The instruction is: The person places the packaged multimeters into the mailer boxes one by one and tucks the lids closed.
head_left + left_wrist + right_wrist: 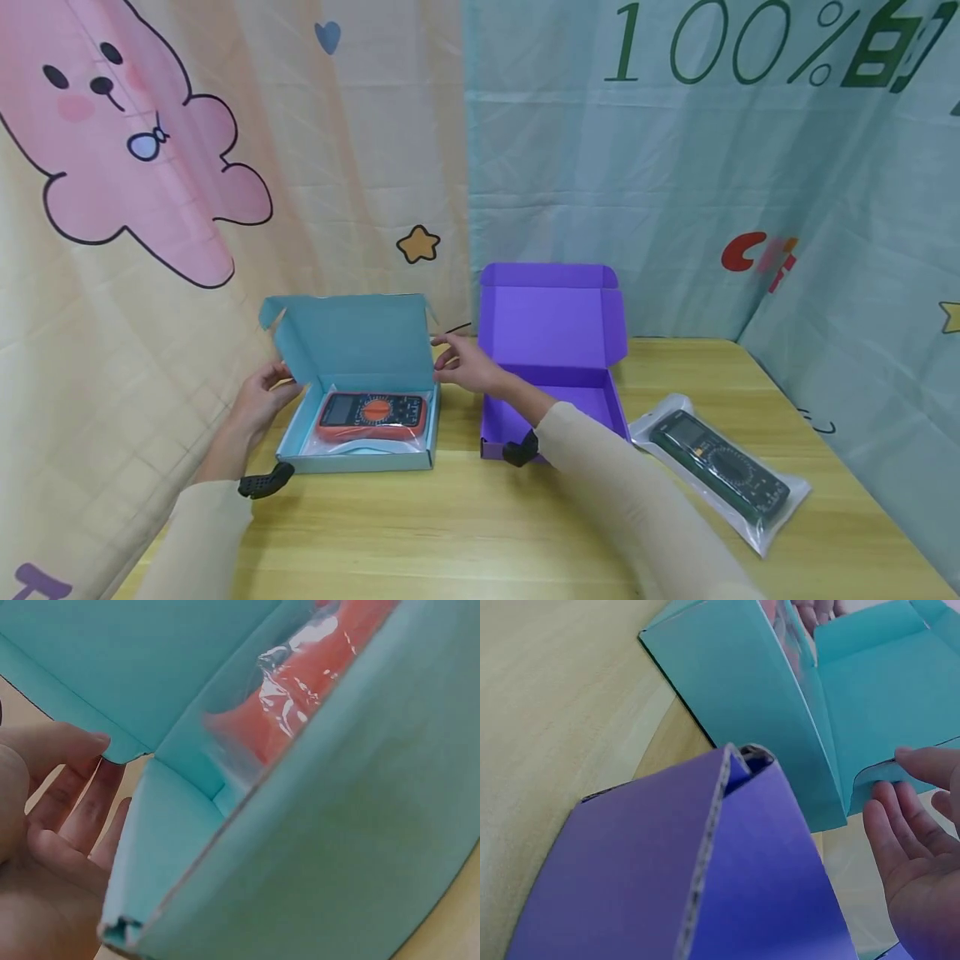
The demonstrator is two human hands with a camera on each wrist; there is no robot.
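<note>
A teal cardboard box [360,463] stands on the table with its lid [356,337] raised. Inside lies a red multimeter [372,431] in a clear plastic bag, its dial facing up. My left hand [258,404] is at the box's left side; in the left wrist view its thumb and fingers pinch the lid's left side flap [124,750]. On the opposite side, my right hand [471,367] pinches the lid's right side flap [874,774] between thumb and fingers, as the right wrist view shows.
A purple cardboard box [543,329] stands open to the right, partly behind my right forearm. Farther right, a dark multimeter [720,467] in a plastic bag lies on the wooden table [420,533]. Printed curtains [360,167] hang behind and along the sides.
</note>
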